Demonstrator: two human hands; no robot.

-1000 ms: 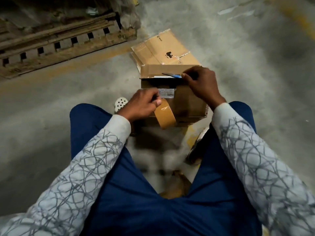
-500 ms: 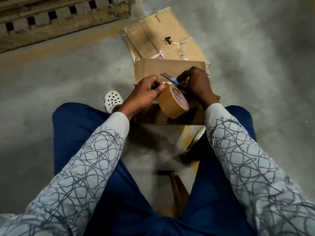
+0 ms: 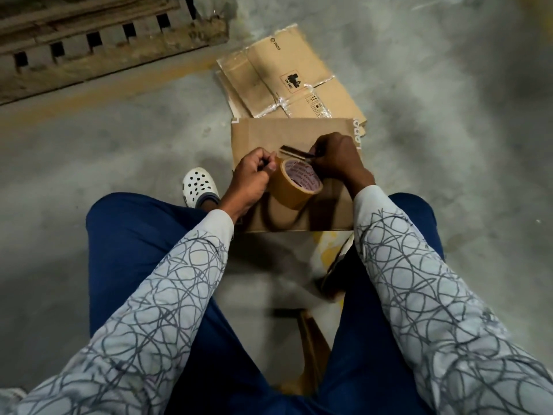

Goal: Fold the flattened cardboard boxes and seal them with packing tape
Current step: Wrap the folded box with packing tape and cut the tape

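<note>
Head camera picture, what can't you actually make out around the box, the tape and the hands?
- Box: whether its top seam is taped, hidden by both hands and the tape roll.
- Blade: its handle, buried in the right hand.
- Left hand: what its fingers pinch, curled out of sight.
- Flattened boxes: printed labels too small to read.
- Right foot: covered by the right sleeve.

A brown cardboard box (image 3: 269, 133) stands on the concrete floor (image 3: 119, 151), top flaps closed. A tan roll of packing tape (image 3: 294, 187) rests tilted on it. Flattened boxes (image 3: 287, 76) lie stacked just beyond.
</note>
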